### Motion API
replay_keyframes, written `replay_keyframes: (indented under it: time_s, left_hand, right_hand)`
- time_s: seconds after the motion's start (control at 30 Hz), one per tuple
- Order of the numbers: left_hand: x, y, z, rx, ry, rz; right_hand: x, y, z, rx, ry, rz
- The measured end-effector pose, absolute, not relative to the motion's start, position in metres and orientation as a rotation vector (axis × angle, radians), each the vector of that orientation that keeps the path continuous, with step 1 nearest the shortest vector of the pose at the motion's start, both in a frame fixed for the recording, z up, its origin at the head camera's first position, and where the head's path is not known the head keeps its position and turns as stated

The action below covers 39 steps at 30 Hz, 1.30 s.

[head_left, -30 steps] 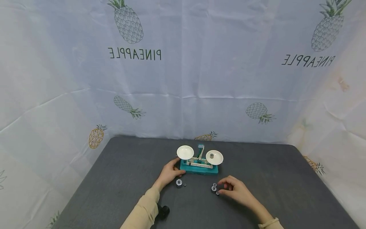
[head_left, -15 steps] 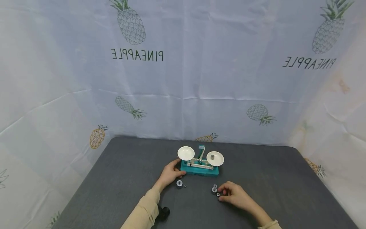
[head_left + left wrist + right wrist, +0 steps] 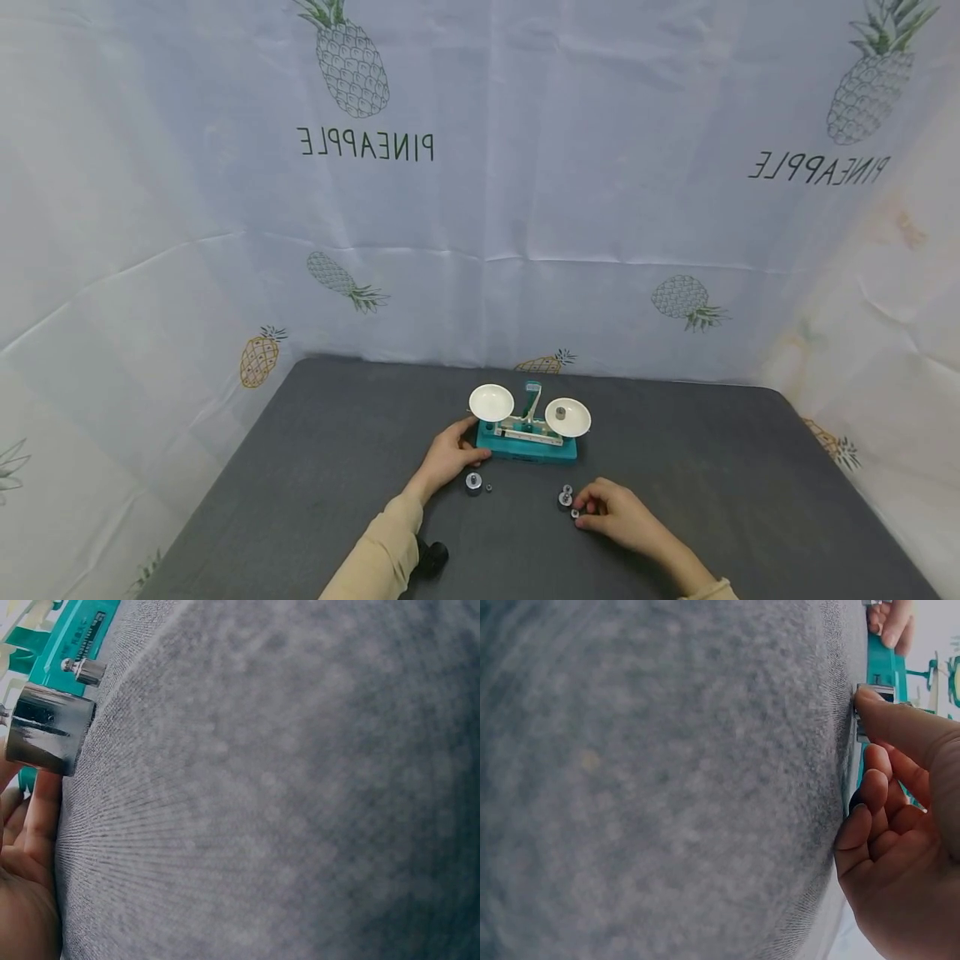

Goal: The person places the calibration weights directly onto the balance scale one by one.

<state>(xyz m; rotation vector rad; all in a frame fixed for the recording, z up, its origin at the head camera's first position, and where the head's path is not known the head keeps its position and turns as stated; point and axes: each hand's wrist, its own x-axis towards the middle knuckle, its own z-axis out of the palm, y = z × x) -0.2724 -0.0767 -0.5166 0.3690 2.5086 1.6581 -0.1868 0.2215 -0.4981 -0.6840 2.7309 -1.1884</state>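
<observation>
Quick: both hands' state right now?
Left hand: closed, holding the teal balance base.
Right hand: at a small weight; whether pinching it cannot be told.

The dark grey surface offers passage along its left and right edges, but toward the middle of its far edge a teal two-pan balance blocks the way, with silver cylindrical metal weights before it

I have left forearm outstretched | left hand: thumb apart from index | right hand: fingers bent, thumb near index
</observation>
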Motion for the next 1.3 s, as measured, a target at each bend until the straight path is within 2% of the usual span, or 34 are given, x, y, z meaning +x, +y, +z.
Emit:
replay_keyframes:
  time_s: [0.27,0.57,0.97,1.3]
  left_hand:
    - [-0.271,-0.077,-0.517,0.362,2.513,1.656]
    - [-0.274,-0.076,-0.52,0.359,2.495,1.661]
    - [-0.274,-0.076,-0.522,0.367,2.513,1.644]
    - [-0.274,-0.078,-0.521,0.366,2.498,1.666]
  right_hand:
    - [-0.187,0.223,-0.502,-0.718,2.748,-1.184]
    - [-0.186,0.225,-0.499,-0.615,2.776,-1.211]
    - [-0.189,0.229,-0.466,-0.516,2.892,-1.264]
    - [-0.204,0.231,-0.441,-0.444,2.944,-1.274]
